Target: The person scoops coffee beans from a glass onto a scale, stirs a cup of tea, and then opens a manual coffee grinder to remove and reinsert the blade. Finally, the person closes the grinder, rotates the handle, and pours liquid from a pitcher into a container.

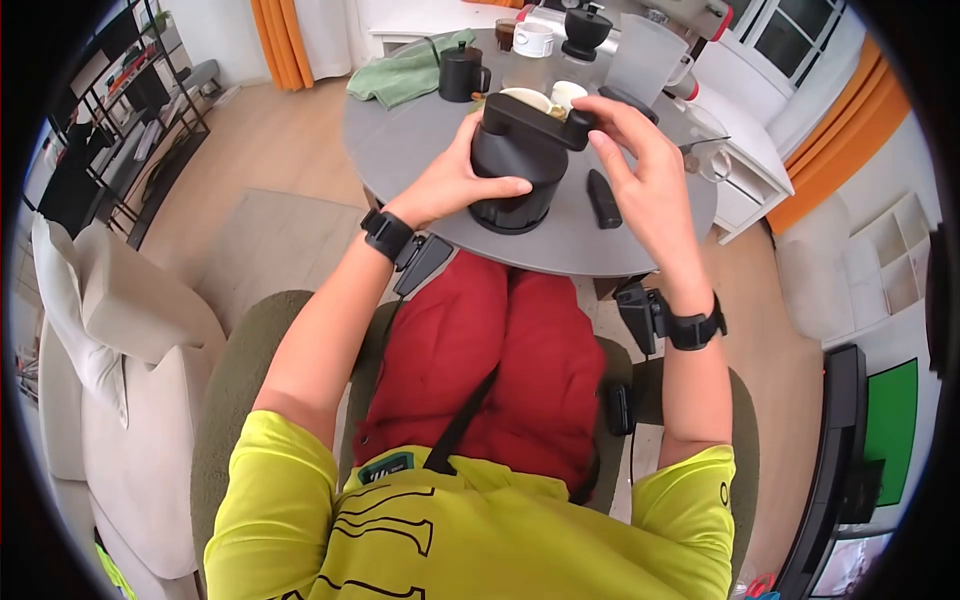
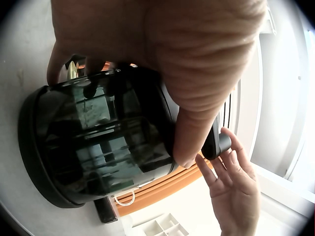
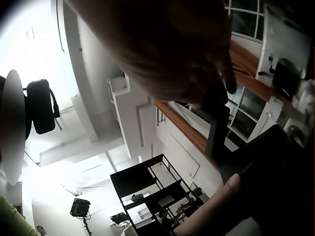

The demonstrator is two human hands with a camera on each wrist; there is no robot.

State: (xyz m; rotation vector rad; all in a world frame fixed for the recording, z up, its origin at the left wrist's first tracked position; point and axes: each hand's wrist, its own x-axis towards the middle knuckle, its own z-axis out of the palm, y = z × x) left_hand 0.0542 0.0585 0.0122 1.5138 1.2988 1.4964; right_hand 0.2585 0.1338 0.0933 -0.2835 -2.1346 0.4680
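A black hand-crank grinder (image 1: 518, 165) stands at the near edge of the round grey table. Its tinted see-through body (image 2: 106, 147) and wide dark base show in the left wrist view. My left hand (image 1: 448, 188) grips the upper body from the left, thumb across the near side and fingers hidden behind. On top, the crank arm (image 1: 525, 122) points to the right. Around the knob (image 2: 224, 142) at its end, my right hand (image 1: 645, 170) holds with thumb and fingertips. The right wrist view is dark around both hands.
Beyond the grinder are a black pot (image 1: 463, 72), a green cloth (image 1: 405, 75), a white cup (image 1: 533, 40), a second grinder (image 1: 586, 32) and a clear pitcher (image 1: 645, 60). A small black object (image 1: 604, 200) lies right of the base. The grey table (image 1: 400, 150) ends at my knees.
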